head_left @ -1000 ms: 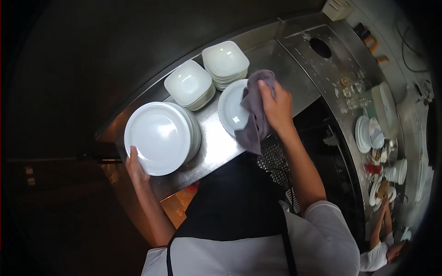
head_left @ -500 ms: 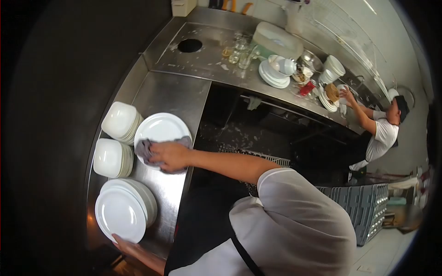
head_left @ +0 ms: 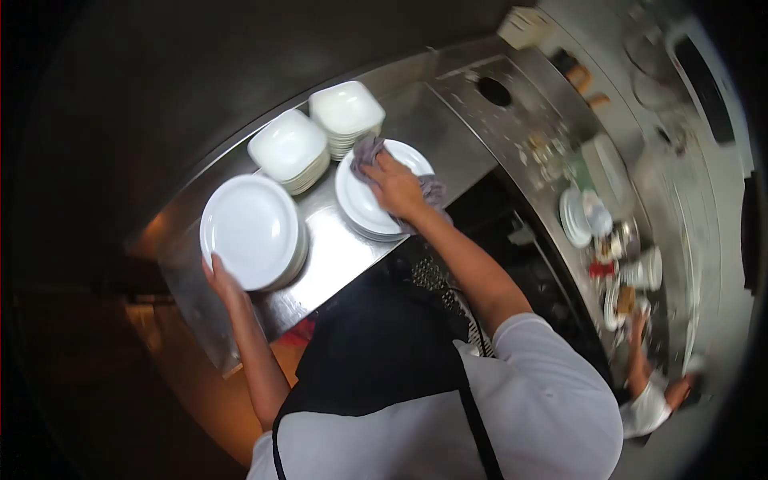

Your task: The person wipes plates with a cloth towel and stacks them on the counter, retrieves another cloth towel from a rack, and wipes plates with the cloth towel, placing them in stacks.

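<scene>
My right hand (head_left: 398, 189) presses a crumpled grey cloth (head_left: 370, 152) onto the top white plate (head_left: 354, 194) of a stack on the steel counter. Part of the cloth hangs over the plate's near edge. At the left, my left hand (head_left: 224, 284) holds the rim of a round white plate (head_left: 250, 228), thumb on top and the other fingers mostly hidden. That plate lies on or just over a tall stack of similar plates. Behind them stand two stacks of squarish white bowls, a nearer one (head_left: 288, 146) and a farther one (head_left: 347, 110).
A soiled steel counter (head_left: 512, 144) with a round hole (head_left: 494, 91) runs along the right. Glasses (head_left: 546, 160), a plastic tub (head_left: 606, 172), dirty plates (head_left: 574, 216) and a red can (head_left: 602, 270) crowd it. Farther along, another person (head_left: 652, 404) handles dishes.
My view has turned, so the counter now slants up to the right. My right hand and the cloth have shifted on the plate. My left hand still holds its plate's rim.
</scene>
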The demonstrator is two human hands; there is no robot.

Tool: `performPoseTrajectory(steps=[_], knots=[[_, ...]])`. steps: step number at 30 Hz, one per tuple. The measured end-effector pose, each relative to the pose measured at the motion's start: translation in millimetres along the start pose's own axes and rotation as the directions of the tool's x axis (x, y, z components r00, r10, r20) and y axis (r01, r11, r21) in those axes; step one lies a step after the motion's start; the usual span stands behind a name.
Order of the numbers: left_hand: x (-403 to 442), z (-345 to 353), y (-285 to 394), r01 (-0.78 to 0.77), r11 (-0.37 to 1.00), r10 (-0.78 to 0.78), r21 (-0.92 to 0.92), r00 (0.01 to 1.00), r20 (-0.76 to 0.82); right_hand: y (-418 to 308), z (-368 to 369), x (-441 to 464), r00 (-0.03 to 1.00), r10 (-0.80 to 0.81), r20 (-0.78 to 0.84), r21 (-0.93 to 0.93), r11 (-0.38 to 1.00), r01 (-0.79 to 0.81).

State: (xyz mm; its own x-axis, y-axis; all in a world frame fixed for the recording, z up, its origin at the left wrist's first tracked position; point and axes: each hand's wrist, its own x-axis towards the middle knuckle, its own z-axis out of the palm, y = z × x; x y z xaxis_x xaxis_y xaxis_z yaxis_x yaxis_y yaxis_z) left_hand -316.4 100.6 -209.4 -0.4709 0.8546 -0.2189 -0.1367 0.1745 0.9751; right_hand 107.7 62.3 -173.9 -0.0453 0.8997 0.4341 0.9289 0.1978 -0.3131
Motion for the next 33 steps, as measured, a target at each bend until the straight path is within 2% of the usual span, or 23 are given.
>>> performPoseTrajectory(steps=[2, 5, 7, 9, 10, 11, 12, 13, 14, 15, 16, 17, 18, 19, 20, 22, 26, 27, 29, 30, 31, 32, 33], knots=[[-3.9, -0.6, 4.1, 0.032, 0.994, -0.036, -0.107, 0.999, -0.034, -45.5, -11.4, 0.8, 0.984, -0.09, 0.153, 0.159, 0.985, 0.065], [-28.9, -5.7, 2.2, -0.216, 0.976, 0.205, -0.007, 0.938, -0.28, -29.3, -31.6, -30.0, 0.928, -0.243, 0.281, 0.23, 0.956, 0.181], [-60.5, -3.6, 0.8, -0.398, 0.911, 0.405, 0.105, 0.823, -0.399, 7.6, -50.7, -44.2, 0.889, -0.293, 0.353, 0.234, 0.947, 0.22], [-109.1, 15.2, 6.6, -0.551, 0.788, 0.611, 0.274, 0.646, -0.457, 52.0, -67.4, -40.1, 0.878, -0.284, 0.385, 0.177, 0.957, 0.231], [-146.1, 40.1, 25.3, -0.532, 0.8, 0.599, 0.276, 0.693, -0.401, 74.9, -68.4, -30.6, 0.882, -0.275, 0.381, 0.134, 0.961, 0.242], [-168.4, 53.0, 21.8, -0.573, 0.716, 0.687, 0.399, 0.679, -0.26, 94.3, -68.0, -20.1, 0.905, -0.246, 0.348, 0.062, 0.969, 0.24], [-200.7, 84.7, 31.6, -0.525, 0.791, 0.601, 0.315, 0.763, -0.239, 104.4, -62.4, -4.9, 0.92, -0.246, 0.306, 0.014, 0.967, 0.254], [-216.3, 101.7, 15.8, -0.606, 0.703, 0.671, 0.373, 0.739, -0.064, 100.0, -60.7, 11.2, 0.903, -0.328, 0.277, 0.091, 0.945, 0.315], [-217.3, 113.5, -16.1, -0.659, 0.612, 0.697, 0.437, 0.711, 0.095, 99.4, -40.7, 16.5, 0.901, -0.363, 0.236, 0.081, 0.932, 0.354], [-214.7, 140.9, -52.2, -0.493, 0.87, 0.491, 0.012, 0.868, 0.076, 106.4, -13.2, 19.7, 0.895, -0.357, 0.266, 0.034, 0.932, 0.361], [-218.3, 168.3, -51.1, -0.431, 0.901, 0.428, 0.051, 0.902, 0.053, 93.5, -8.1, 23.6, 0.883, -0.391, 0.26, 0.096, 0.92, 0.379], [-201.9, 196.4, -83.7, -0.586, 0.684, 0.608, 0.434, 0.787, 0.105, 83.5, 2.9, 24.4, 0.893, -0.35, 0.283, 0.102, 0.937, 0.335], [-203.1, 210.0, -67.9, -0.459, 0.794, 0.471, 0.399, 0.879, 0.074, 70.0, 14.9, 25.4, 0.881, -0.393, 0.264, 0.117, 0.92, 0.375], [-200.4, 222.1, -55.1, -0.41, 0.787, 0.421, 0.461, 0.903, 0.084, 58.3, 20.9, 22.5, 0.855, -0.427, 0.293, 0.144, 0.904, 0.402], [-217.8, 236.4, -33.3, -0.348, 0.836, 0.354, 0.424, 0.933, 0.066, 54.7, 5.2, 16.5, 0.829, -0.473, 0.3, 0.208, 0.88, 0.427], [-201.3, 261.7, -44.1, -0.328, 0.823, 0.363, 0.463, 0.932, 0.016, 67.2, 22.7, 8.5, 0.711, -0.623, 0.326, 0.312, 0.781, 0.541], [-180.2, 275.4, -72.3, -0.35, 0.806, 0.464, 0.478, 0.874, -0.143, 92.2, -21.9, -10.4, 0.404, -0.842, 0.357, 0.579, 0.539, 0.612], [-173.0, 278.9, -74.8, -0.317, 0.802, 0.438, 0.506, 0.889, -0.137, 103.8, -30.9, -2.3, 0.394, -0.807, 0.44, 0.595, 0.591, 0.545], [-161.6, 284.1, -81.5, -0.266, 0.789, 0.387, 0.553, 0.915, -0.112, 142.0, -27.5, 18.8, 0.382, -0.762, 0.522, 0.526, 0.641, 0.559], [-157.3, 286.4, -83.8, -0.249, 0.773, 0.421, 0.584, 0.89, -0.177, 161.9, -17.2, 33.7, 0.385, -0.764, 0.518, 0.454, 0.627, 0.632], [-155.0, 288.4, -85.7, -0.23, 0.754, 0.453, 0.615, 0.86, -0.234, 169.3, -9.8, 44.8, 0.396, -0.823, 0.408, 0.5, 0.564, 0.657], [-146.4, 295.4, -91.9, -0.209, 0.735, 0.484, 0.645, 0.828, -0.284, 148.0, -19.1, 43.7, 0.476, -0.752, 0.456, 0.346, 0.642, 0.684], [-135.9, 303.3, -96.8, -0.158, 0.7, 0.513, 0.696, 0.789, -0.337, 136.0, -13.1, 45.8, 0.512, -0.743, 0.43, 0.304, 0.653, 0.693]])
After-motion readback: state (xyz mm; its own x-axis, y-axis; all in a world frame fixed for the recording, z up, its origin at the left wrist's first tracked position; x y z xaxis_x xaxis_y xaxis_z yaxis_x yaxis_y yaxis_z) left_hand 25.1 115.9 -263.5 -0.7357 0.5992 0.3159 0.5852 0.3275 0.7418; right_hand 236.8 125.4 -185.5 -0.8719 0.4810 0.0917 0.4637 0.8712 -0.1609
